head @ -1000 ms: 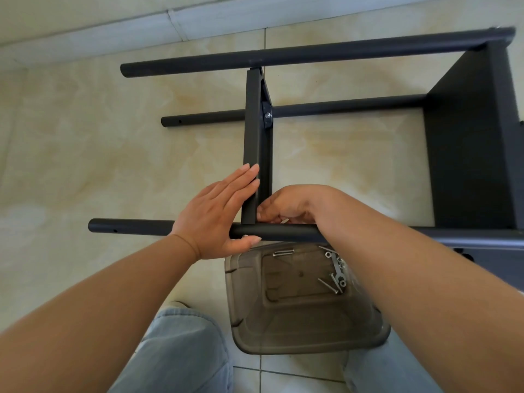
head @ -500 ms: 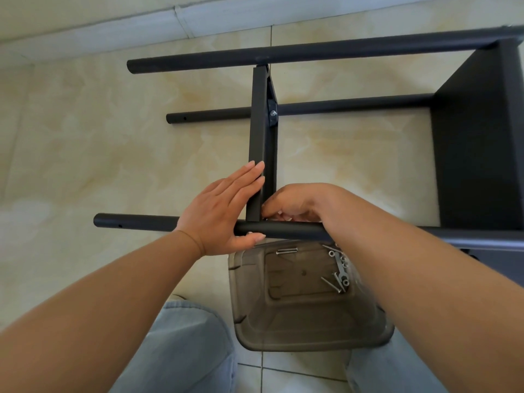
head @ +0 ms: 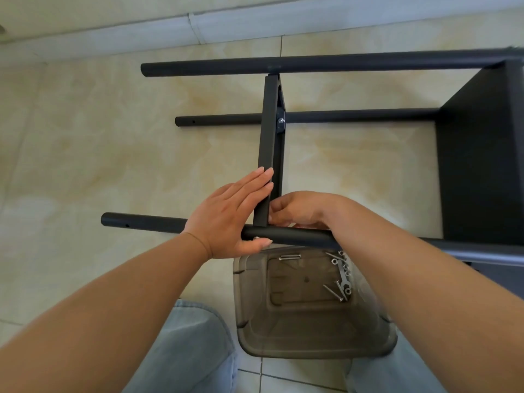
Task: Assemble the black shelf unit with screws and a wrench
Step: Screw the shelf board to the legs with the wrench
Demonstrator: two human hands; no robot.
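The shelf unit (head: pixel 479 154) lies on the floor toward two o'clock; the left hand (head: pixel 229 214) presses flat against the shelf panel (head: pixel 268 148), the right hand (head: pixel 300 209) pinches at its joint with the near pole (head: pixel 286 236), seemingly seating a screw; next comes the wrench (head: pixel 342 276) at five o'clock.

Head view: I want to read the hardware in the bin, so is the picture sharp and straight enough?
Head view: wide-angle bending curves the far black tube and wall edge; light is soft daylight with faint shadows; the screws and wrench in the smoky plastic bin look reasonably sharp; both hands are in focus.
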